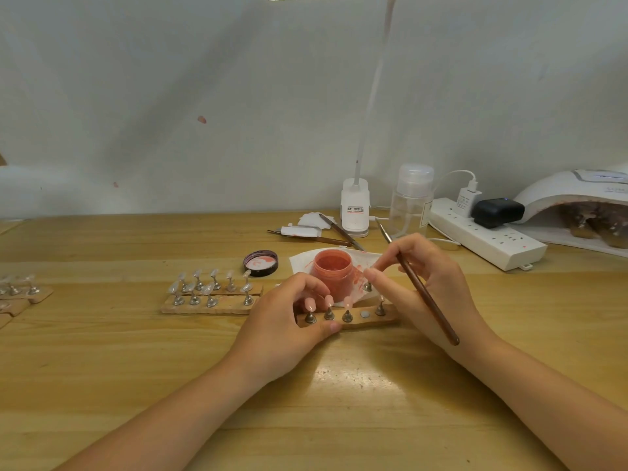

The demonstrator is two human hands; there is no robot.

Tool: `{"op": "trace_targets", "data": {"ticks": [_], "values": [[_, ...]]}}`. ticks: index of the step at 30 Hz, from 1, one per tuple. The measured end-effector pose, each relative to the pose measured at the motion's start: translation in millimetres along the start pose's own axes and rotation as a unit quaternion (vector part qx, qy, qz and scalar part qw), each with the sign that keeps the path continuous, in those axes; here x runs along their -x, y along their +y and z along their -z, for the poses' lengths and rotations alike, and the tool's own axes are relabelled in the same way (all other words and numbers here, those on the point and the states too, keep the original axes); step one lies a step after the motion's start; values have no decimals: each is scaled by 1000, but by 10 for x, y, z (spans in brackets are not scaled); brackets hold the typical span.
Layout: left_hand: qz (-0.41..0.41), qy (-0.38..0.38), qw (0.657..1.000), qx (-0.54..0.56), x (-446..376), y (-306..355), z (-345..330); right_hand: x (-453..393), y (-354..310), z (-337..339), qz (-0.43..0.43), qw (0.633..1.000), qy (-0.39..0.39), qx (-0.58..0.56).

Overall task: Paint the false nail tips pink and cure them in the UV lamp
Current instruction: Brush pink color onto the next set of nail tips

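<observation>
A wooden strip point(360, 321) carries metal stands; three of them bear pink-painted nail tips point(329, 301), one magnet spot is bare. My left hand point(289, 321) grips the strip's left end. My right hand point(424, 283) holds a brown-handled brush point(428, 300) and pinches one metal stand point(367, 286) just above the strip. An open jar of pink paint point(331, 271) stands behind on a white wipe point(367, 258). The UV lamp point(577, 202) sits at the far right.
Two more strips with clear unpainted tips point(210, 290) lie to the left, others at the far left edge point(20, 290). The jar lid point(261, 263), spare brushes point(326, 237), a desk lamp base point(355, 207), a clear bottle point(411, 202) and a power strip point(486, 237) stand behind.
</observation>
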State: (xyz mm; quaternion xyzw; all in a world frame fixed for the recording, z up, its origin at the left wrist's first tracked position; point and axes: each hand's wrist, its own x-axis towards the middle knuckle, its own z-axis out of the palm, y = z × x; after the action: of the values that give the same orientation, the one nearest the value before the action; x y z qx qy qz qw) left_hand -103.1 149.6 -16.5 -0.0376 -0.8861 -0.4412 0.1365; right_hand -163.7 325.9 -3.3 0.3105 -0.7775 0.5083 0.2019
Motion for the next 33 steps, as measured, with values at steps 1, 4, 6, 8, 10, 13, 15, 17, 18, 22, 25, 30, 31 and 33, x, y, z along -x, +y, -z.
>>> {"op": "trace_targets", "data": {"ticks": [1, 4, 6, 8, 10, 13, 15, 17, 18, 22, 25, 30, 31, 33], "values": [[-2, -1, 1000, 0, 0, -4, 0, 6, -24, -13, 7, 1000, 14, -4], [-13, -2, 1000, 12, 4, -4, -3, 34, -92, -68, 32, 999, 38, -8], [-28, 7, 999, 16, 10, 14, -2, 55, -113, -108, 63, 997, 49, 16], [-55, 23, 998, 19, 16, 46, 5, 75, -121, -141, 95, 994, 51, 35], [-92, 41, 995, 16, 27, 78, 13, 97, -132, -163, 118, 991, 39, 37], [-124, 58, 990, 26, 51, 125, 12, 121, -150, -191, 139, 990, 17, 32], [-132, 67, 988, 30, 66, 130, 3, 125, -153, -202, 148, 988, 10, 38], [-140, 77, 987, 29, 73, 141, -2, 128, -149, -208, 157, 987, 8, 43], [-145, 82, 986, 30, 72, 140, -2, 130, -148, -212, 159, 986, 6, 41], [-161, 105, 981, 28, 60, 119, 5, 125, -170, -227, 168, 985, 1, 28], [-164, 114, 979, 48, 46, 106, 15, 107, -190, -208, 149, 989, 2, 12], [-114, 135, 979, 101, 29, 77, 29, 37, -197, -111, 84, 992, 36, -87], [-104, 144, 978, 107, 29, 79, 31, 17, -208, -89, 59, 990, 45, -124], [-95, 151, 977, 115, 27, 79, 34, -46, -236, -62, -23, 980, 71, -184]]}}
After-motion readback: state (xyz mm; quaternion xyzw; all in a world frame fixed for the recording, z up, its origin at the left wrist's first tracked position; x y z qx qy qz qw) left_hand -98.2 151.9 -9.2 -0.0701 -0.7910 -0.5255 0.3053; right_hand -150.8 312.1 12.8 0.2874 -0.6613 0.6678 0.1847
